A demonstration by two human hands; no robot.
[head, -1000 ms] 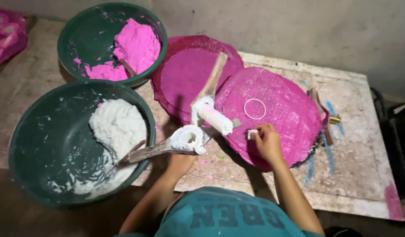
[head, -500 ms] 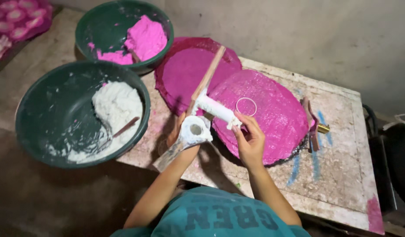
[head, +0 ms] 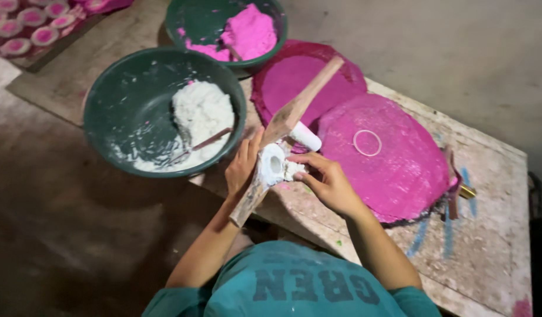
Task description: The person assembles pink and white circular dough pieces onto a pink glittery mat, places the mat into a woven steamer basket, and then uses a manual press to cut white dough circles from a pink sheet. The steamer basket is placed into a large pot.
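We see the left hand gripping a wooden mold caked with white dough, and the right hand pinching a white dough lump at its hollow. Beyond the mold — left — is a green bowl of white dough; right, a pink mat; farther, a bowl of pink dough.

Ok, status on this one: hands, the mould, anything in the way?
Left hand grips wooden mould. Right hand presses white dough into its cavity. Nothing in the way; bowl of white dough alongside.

two green bowls, two pink mats, one wooden mould, one ring.
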